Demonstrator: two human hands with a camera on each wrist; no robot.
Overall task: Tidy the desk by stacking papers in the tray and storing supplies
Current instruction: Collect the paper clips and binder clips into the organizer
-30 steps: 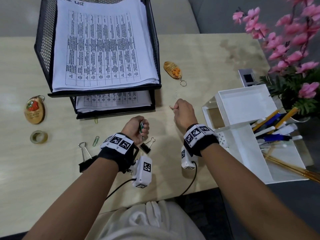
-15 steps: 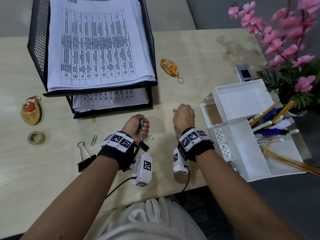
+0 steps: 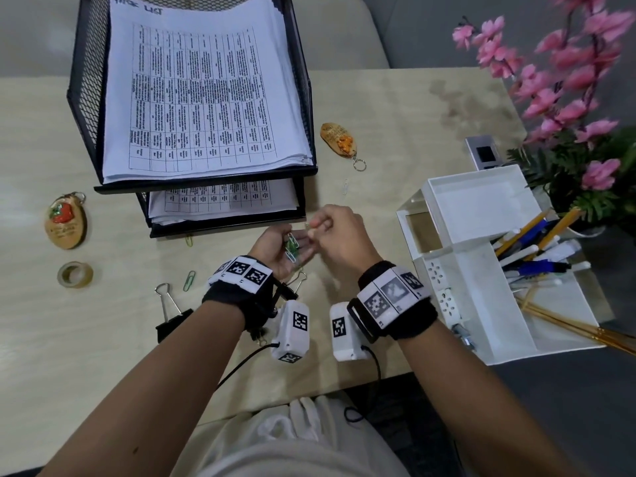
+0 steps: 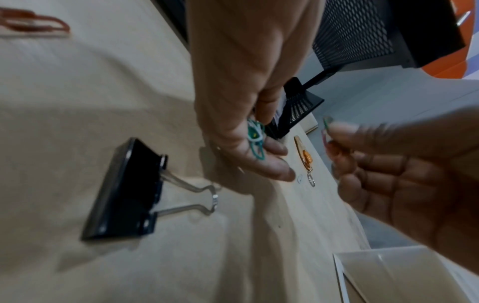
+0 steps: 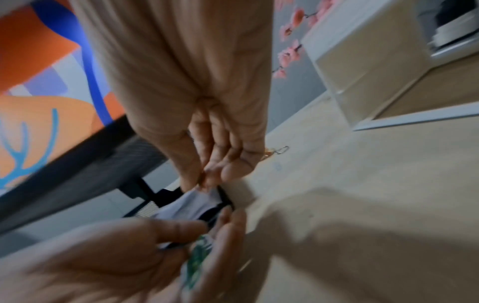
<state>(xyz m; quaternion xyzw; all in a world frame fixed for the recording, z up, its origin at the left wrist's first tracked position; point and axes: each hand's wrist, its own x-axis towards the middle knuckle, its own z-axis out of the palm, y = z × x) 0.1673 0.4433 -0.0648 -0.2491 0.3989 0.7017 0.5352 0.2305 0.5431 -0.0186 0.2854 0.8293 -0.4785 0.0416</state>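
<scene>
Head view: left hand [image 3: 275,247] palm up, fingers loosely cupped around a small bunch of green and white paper clips [image 3: 292,247], just in front of the black mesh paper tray [image 3: 303,108] stacked with printed sheets [image 3: 203,94]. Right hand [image 3: 339,232] beside it, fingertips pinching one clip. White organizer [image 3: 481,270] to the right. Left wrist view: clips [image 4: 255,139] lie on the curled fingers [image 4: 269,162]; black binder clip [image 4: 127,192] on the desk [image 4: 77,102] below; right hand [image 4: 404,164] close by. Right wrist view: blurred; thumb and fingers [image 5: 223,164] pressed together above the left palm [image 5: 116,256].
</scene>
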